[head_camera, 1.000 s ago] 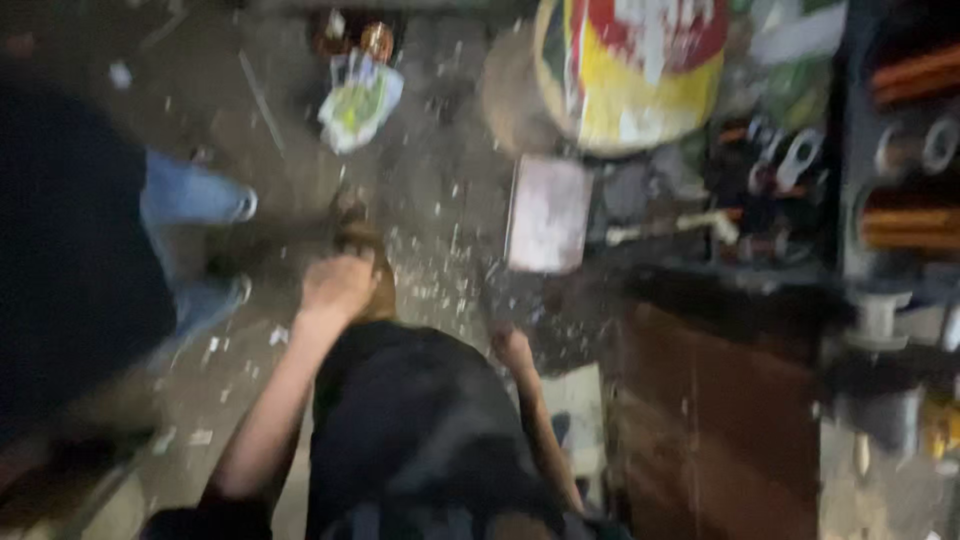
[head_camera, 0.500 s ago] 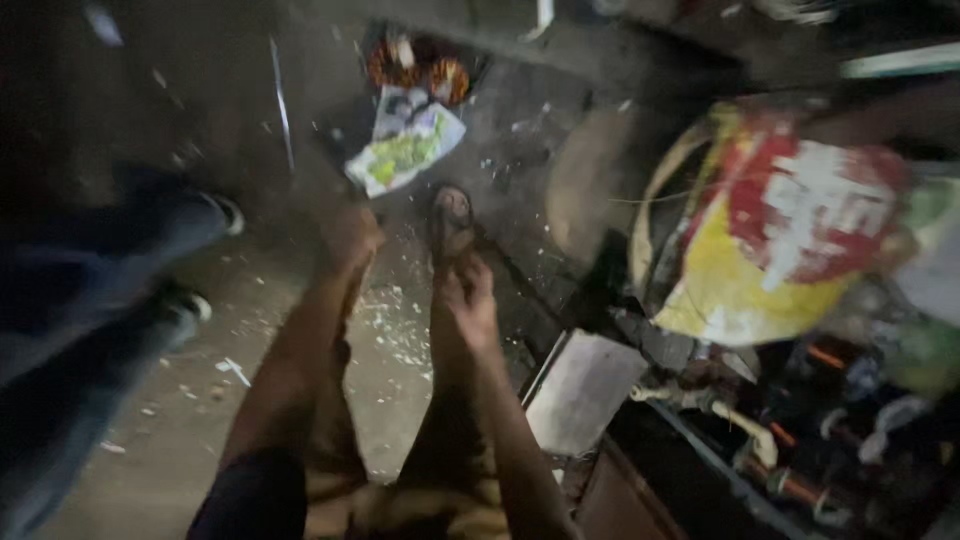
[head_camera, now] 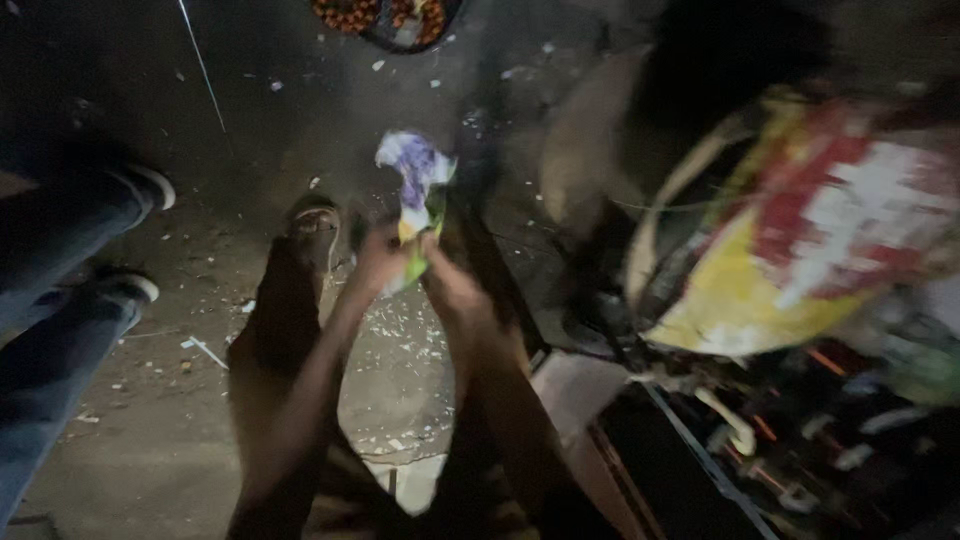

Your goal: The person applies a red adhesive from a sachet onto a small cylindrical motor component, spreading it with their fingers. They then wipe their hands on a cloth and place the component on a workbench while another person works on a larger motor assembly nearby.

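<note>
Both of my hands are raised together in the middle of the head view, and the picture is blurred. My left hand (head_camera: 375, 262) and my right hand (head_camera: 452, 288) both grip the lower end of a crumpled plastic wrapper (head_camera: 415, 175), white and purple on top, green and yellow below. The wrapper is held up off the dirty floor (head_camera: 200, 400). My sandalled foot (head_camera: 310, 225) shows just left of my left hand.
Another person's legs in blue jeans and dark shoes (head_camera: 70, 260) stand at the left. A large yellow, red and white sack (head_camera: 800, 250) fills the right side. A dark basket of orange bits (head_camera: 385, 15) sits at the top edge. Small scraps litter the floor.
The wrapper lay on the floor ahead of me earlier. My hands reached forward to it and now hold it up between them. The view has swung and moved closer.
</note>
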